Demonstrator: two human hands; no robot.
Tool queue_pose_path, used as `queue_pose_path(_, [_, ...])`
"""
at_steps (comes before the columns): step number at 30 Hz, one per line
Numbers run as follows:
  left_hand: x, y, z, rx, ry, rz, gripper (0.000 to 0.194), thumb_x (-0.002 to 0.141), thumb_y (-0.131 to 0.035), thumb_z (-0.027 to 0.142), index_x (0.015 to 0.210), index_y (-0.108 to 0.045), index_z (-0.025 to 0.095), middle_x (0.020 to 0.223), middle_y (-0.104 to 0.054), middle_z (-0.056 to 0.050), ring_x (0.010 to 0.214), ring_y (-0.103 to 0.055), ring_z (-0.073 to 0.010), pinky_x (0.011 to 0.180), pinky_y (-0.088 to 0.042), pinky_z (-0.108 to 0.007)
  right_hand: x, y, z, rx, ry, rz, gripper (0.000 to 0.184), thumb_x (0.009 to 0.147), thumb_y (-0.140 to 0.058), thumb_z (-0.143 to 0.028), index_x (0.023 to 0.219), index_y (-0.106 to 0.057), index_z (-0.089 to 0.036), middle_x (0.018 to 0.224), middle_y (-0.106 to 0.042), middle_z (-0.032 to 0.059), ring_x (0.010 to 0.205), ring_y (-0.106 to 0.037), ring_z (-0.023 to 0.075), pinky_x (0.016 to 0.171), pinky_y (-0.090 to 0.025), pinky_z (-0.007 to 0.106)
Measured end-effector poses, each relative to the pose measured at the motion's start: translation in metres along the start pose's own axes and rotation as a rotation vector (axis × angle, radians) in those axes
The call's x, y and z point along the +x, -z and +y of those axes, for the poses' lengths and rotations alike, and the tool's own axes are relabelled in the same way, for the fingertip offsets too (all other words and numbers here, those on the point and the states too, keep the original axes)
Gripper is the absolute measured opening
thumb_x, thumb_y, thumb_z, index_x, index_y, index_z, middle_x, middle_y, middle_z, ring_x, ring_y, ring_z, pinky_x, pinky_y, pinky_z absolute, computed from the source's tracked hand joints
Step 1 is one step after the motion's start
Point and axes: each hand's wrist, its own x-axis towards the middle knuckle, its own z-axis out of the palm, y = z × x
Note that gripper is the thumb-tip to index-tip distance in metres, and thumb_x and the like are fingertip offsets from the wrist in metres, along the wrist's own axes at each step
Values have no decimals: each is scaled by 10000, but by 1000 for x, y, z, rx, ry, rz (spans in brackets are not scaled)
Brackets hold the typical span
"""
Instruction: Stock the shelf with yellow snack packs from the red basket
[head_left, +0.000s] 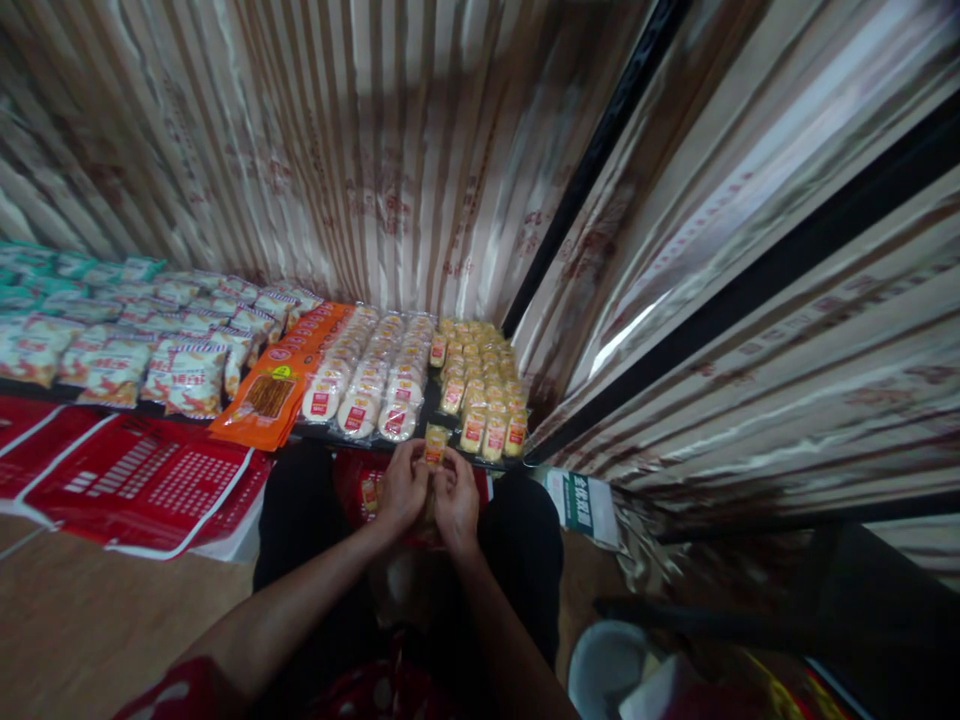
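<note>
Since everything's lined up along the dark desk, I'll just go across it. Far left you've got teal packets, then a whole pile of white snack bags, with red printed plastic hanging below the desk's front edge. Next comes a flat orange packet lying at a slant, its near end poking past that edge. Right beside it are three rows of round pale snacks in clear wrappers, overlapping like roof tiles.

Then the hands, right at the front edge. The left grip is closed on one side of a small yellow packet with a red label, and the right grip pinches the same packet from the other side, so it's sitting upright between the fingertips. Red packaging shows between the knees, just under them.

Past that, the desk's right end has rows of similar yellow packets. Pale striped curtain runs behind everything, and there's a green-and-white package beside the right knee, plus a pale basin lower right.
</note>
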Motion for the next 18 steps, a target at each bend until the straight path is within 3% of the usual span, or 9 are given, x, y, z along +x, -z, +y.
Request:
queue_pose_path(6, [12, -2, 12, 30, 25, -17, 382, 797, -422, 105, 1153, -549, 157, 1193, -608, -89, 1112, -555, -186, 1000, -414, -338, 11, -4, -2, -13, 28, 13, 409, 813, -456, -298, 1197, -536, -183, 1182, -570, 126, 885, -658, 191, 814, -537, 350])
queue_pose_path(12, [22, -9, 9, 15, 30, -30, 419, 824, -428, 147, 1232, -522, 130, 1276, -569, -118, 1192, -520, -197, 1051, -376, -349, 24, -10, -2, -34, 48, 11, 447, 820, -455, -295, 1249, -504, -176, 1201, -572, 133, 967, -635, 198, 835, -529, 353])
queue_pose_path(18, [36, -13, 15, 6, 9, -30, 443, 823, -426, 164, 1256, -503, 115, 1321, -527, -137, 1242, -473, -204, 1085, -334, -368, 40, -16, 0, 0, 34, 2, 498, 830, -472, -321, 1304, -458, -169, 1103, -642, 108, 984, -630, 196, 868, -509, 354])
